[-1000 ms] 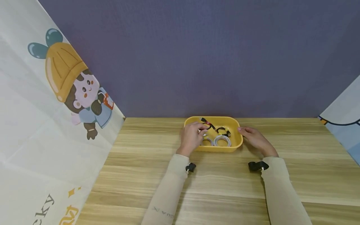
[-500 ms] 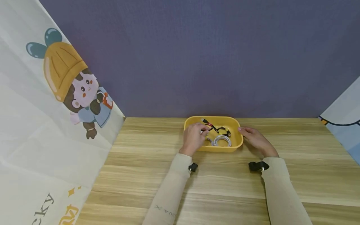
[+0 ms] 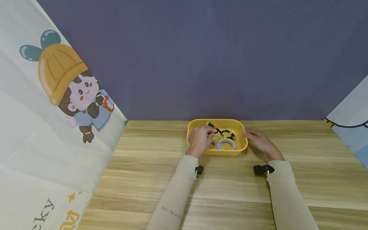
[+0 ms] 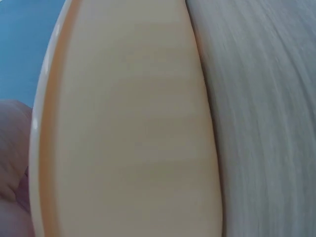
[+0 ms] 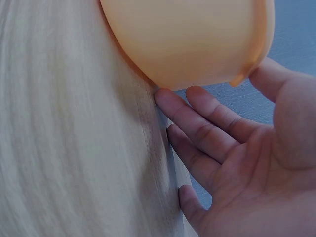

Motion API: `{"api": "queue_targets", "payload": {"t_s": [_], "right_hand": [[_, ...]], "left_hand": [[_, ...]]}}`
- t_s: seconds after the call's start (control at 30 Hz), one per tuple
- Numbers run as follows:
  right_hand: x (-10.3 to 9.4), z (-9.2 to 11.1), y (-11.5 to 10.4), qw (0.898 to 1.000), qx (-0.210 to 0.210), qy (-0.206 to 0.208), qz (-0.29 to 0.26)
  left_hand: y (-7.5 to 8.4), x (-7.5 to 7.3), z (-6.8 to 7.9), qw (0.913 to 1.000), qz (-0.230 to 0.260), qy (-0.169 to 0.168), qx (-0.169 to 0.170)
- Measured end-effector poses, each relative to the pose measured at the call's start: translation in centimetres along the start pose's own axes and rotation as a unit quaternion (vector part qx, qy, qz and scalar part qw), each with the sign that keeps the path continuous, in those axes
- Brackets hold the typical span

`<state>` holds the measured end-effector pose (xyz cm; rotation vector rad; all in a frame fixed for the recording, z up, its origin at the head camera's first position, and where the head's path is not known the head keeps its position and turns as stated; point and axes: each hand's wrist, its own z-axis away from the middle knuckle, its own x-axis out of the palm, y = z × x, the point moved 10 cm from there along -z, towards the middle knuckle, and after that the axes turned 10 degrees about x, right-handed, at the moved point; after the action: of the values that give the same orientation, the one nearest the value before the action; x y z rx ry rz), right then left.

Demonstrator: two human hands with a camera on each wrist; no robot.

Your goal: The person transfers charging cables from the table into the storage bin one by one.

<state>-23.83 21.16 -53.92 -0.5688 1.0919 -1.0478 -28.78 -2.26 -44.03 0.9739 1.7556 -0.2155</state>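
A yellow plastic bin (image 3: 227,153) stands on the wooden table against the dark backdrop. My left hand (image 3: 199,140) reaches over its left part, thumb and index finger pinching a black cable (image 3: 215,128) with a red tie. Beside that cable lies another black cable (image 3: 230,135) with a yellow tie. A coiled white cable (image 3: 227,144) sits near the front wall, and a second pale coil is partly behind my left hand. At the right end, my right hand (image 5: 237,143) holds the bin, thumb on the rim and fingertips against the outside wall. The left wrist view mostly shows the bin's front wall.
The wooden table (image 3: 230,191) stretches in front of the bin and to both sides. Behind it rises a dark blue-grey panel (image 3: 218,64). A white sheet with a cartoon figure (image 3: 83,92) borders the left side, and another printed sheet (image 3: 352,127) the right.
My left hand has shifted slightly right inside the bin, and the black cable with the red tie has moved a little with it. The right hand stays at the bin's end.
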Motion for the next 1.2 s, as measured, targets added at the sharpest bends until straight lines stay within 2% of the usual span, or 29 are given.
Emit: {"api": "queue_targets", "payload": {"t_s": [0.2,0.37,0.57,0.8,1.2], "right_hand": [[-1.0,-1.4,-0.9,1.0,-0.006,-0.013,0.008],[-2.0,-2.7,-1.5,1.0,-0.013,-0.019,0.019],[-3.0,-4.1,-2.2,0.999,-0.025,-0.027,0.026],[-4.2,-5.8,-2.8,0.998,-0.026,-0.043,0.035],[-5.1,-8.0,-3.4,0.997,-0.029,-0.057,0.04]], "left_hand": [[-0.7,0.9,-1.4,0.9996,0.005,-0.014,-0.025],[-1.1,1.6,-2.8,0.9988,-0.009,-0.016,-0.046],[-1.3,2.6,-4.6,0.997,-0.044,-0.027,-0.057],[-1.6,3.6,-6.6,0.9957,-0.038,-0.04,-0.074],[-2.6,4.7,-8.5,0.9921,-0.048,-0.058,-0.1]]}}
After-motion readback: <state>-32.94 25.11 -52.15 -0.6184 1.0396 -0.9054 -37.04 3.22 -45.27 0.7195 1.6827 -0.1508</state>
